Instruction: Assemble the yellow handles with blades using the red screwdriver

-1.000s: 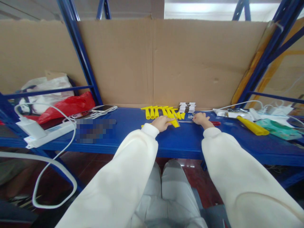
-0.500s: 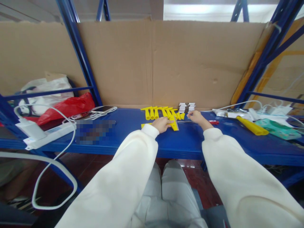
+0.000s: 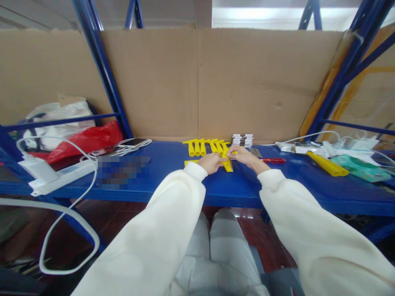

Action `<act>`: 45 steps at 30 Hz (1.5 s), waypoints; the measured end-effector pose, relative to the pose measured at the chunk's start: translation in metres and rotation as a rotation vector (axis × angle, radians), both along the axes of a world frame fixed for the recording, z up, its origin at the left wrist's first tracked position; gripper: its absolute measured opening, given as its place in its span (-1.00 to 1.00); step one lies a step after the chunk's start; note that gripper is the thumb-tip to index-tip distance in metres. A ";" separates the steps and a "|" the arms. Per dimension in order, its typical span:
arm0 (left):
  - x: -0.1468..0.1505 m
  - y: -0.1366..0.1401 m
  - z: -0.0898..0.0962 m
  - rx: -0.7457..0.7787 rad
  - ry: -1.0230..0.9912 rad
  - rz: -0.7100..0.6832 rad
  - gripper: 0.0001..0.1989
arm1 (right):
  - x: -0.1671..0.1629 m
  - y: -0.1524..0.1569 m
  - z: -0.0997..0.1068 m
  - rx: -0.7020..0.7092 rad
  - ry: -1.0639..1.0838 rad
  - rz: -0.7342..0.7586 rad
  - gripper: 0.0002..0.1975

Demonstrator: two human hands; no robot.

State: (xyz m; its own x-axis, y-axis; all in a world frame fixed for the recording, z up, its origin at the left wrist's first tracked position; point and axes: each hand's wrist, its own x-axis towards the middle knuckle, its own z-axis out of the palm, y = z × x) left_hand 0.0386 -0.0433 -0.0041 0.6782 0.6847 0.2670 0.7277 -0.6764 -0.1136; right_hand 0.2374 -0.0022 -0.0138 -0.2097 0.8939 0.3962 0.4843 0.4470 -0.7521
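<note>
My left hand [image 3: 211, 163] is closed around a yellow scraper [image 3: 228, 166], whose wide head slants to the right of the fingers. The scraper's handle end peeks out left of the hand. My right hand [image 3: 242, 156] is at the upper part of that head, fingers pinched together; anything small between them is hidden. Just right of it lie some flat grey strips [image 3: 255, 153] and a screwdriver with a red handle [image 3: 274, 160]. Behind the hands stands a row of several yellow scraper bodies [image 3: 197, 147], beside stacked white pieces with dark middles [image 3: 247, 140].
A larger yellow tube-like piece [image 3: 327, 163] and a green packet [image 3: 359, 167] lie on the right of the blue table [image 3: 173, 181]. On the left are a white power strip [image 3: 66, 176], a phone [image 3: 133, 142], cables and a red bag [image 3: 88, 139]. Cardboard [image 3: 240, 82] walls the back.
My right hand has moved left, from beside the white stack to the scraper head. My left hand keeps hold of the scraper almost in place. The grey strips now show.
</note>
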 end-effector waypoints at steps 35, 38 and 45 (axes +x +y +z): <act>0.005 -0.012 0.005 0.000 0.065 -0.013 -0.63 | -0.010 -0.002 0.005 0.140 -0.317 -0.174 -0.87; 0.005 -0.013 0.006 -0.009 0.067 0.003 -0.63 | -0.012 -0.002 0.002 0.105 -0.302 -0.202 -0.87; 0.006 -0.015 0.006 -0.010 0.056 0.028 -0.63 | -0.019 -0.001 -0.006 0.010 -0.228 -0.329 -0.89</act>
State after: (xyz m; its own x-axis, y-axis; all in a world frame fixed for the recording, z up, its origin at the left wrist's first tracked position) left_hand 0.0446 -0.0579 0.0016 0.6724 0.7060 0.2224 0.7390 -0.6573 -0.1479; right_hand 0.2185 -0.0031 -0.0202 0.0037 0.9243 0.3817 0.7568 0.2469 -0.6052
